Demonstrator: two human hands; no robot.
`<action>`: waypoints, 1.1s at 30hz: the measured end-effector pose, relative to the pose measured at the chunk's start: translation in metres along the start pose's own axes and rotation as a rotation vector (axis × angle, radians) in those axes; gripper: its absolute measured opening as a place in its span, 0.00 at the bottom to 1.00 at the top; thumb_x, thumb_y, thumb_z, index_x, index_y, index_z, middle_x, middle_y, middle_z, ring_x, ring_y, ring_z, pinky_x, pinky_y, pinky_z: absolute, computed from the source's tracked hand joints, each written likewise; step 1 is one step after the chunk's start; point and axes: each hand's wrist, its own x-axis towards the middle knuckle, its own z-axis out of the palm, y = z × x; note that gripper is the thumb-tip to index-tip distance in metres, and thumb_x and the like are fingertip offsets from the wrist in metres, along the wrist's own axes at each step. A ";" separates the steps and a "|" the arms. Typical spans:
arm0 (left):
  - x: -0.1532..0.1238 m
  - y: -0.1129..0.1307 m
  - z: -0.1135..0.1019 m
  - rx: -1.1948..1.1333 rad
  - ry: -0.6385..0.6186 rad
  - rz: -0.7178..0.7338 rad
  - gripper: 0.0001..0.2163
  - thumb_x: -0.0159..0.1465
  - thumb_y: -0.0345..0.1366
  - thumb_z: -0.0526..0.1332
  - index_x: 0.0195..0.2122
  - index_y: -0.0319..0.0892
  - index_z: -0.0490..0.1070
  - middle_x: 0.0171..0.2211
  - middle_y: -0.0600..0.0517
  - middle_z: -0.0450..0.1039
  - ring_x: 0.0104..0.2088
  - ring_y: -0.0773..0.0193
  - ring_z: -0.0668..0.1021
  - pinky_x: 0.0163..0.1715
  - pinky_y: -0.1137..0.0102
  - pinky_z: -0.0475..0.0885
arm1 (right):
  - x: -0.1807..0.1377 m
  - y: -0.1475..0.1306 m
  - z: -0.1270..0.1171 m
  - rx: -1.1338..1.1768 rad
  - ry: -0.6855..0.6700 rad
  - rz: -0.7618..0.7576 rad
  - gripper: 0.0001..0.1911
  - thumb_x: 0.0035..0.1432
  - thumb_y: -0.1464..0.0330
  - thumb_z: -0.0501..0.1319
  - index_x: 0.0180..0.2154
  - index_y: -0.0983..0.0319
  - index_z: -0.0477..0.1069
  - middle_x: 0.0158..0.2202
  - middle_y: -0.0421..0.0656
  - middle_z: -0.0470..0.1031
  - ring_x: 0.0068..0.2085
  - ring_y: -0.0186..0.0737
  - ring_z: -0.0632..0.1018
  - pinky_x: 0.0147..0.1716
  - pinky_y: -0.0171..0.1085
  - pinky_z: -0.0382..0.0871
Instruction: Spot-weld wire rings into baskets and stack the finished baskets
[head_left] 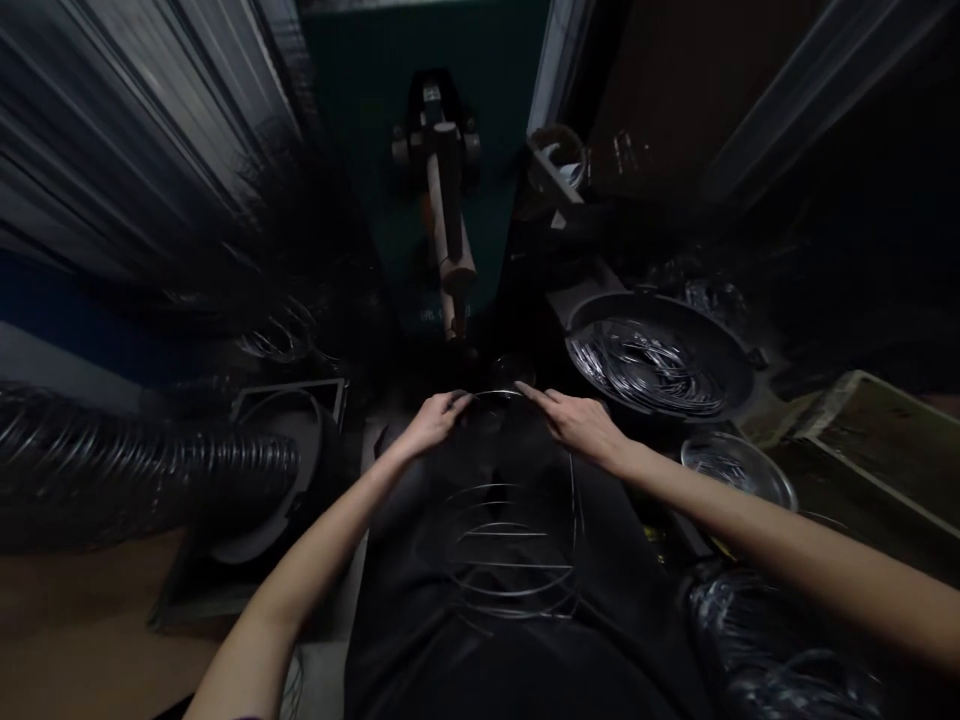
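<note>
A thin bright metal wire (496, 392) curves between my two hands, just below the tip of a machine's arm. My left hand (435, 420) pinches its left end between thumb and fingers. At the other side my right hand (577, 420) is closed on the wire, with the index finger stretched along it. Several thin wire rings and straight wires (510, 565) lie on the dark cloth over my lap. Whether they join the wire I hold is too dark to tell.
Ahead stands a green machine (352, 120) with a thick pale arm (454, 240) pointing down at me. At right are a black pan (724, 370) of wire rings, a clear bowl (780, 480) and bundled wire (780, 640). A long stack of rings (150, 465) lies left.
</note>
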 end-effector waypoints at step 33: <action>0.052 0.021 -0.069 0.867 0.114 0.150 0.13 0.67 0.37 0.48 0.42 0.43 0.71 0.30 0.49 0.74 0.26 0.65 0.73 0.25 0.73 0.56 | 0.112 -0.011 -0.031 -0.259 -0.022 -0.085 0.22 0.62 0.68 0.48 0.57 0.53 0.60 0.37 0.46 0.77 0.33 0.45 0.76 0.27 0.35 0.60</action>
